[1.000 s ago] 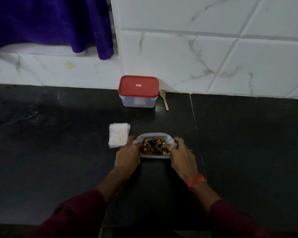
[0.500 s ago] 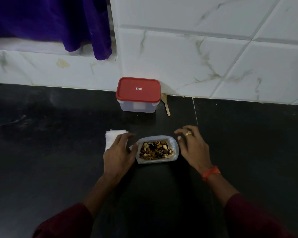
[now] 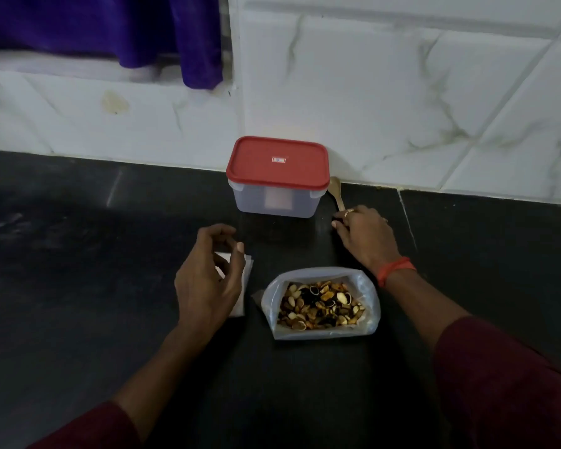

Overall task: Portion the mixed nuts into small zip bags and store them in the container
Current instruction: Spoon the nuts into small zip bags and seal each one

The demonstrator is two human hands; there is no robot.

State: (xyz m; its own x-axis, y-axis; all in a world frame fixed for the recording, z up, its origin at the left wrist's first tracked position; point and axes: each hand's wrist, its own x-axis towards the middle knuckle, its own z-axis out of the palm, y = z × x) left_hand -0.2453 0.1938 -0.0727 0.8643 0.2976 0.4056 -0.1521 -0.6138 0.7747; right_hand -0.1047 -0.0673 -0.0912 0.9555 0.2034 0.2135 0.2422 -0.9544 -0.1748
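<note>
Home kitchen — dark stone counter, marbled wall tiles.

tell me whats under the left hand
A stack of small white zip bags lies on the black counter beneath the left hand; its corner and right edge show. The hand covers the rest, so the count cannot be told.

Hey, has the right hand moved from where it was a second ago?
Yes. The right hand left the bag of mixed nuts and went toward the tiled wall; it now reaches the wooden spoon beside the red-lidded container.
</note>
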